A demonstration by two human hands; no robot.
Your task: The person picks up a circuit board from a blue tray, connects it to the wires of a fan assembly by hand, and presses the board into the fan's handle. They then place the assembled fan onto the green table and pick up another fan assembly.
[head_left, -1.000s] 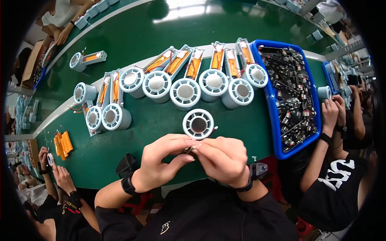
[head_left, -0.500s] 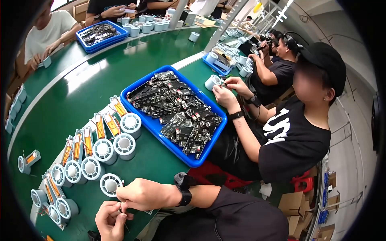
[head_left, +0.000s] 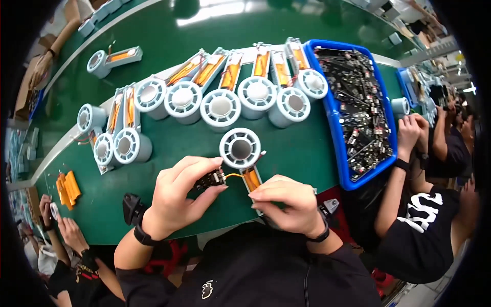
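Left of the blue tray [head_left: 334, 118], the left hand [head_left: 178, 193] pinches a circuit board [head_left: 210, 179]; a yellow lead [head_left: 235, 175] runs from it toward the handle [head_left: 251, 179] of a pale-blue unit [head_left: 240, 148]. The right hand [head_left: 289, 202] touches this handle, grip unclear. Wiring appears in hand; the next move calls for lead slack.

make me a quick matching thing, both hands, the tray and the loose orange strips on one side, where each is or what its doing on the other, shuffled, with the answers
1. left hand
2. right hand
3. tray
4. loose orange strips

A. blue, heaped with dark boards
B. at the near end of the front handle
C. lying on the left part of the table
D. holding a small board

Pairs: 1-D, 2-B, 3-A, 4-C
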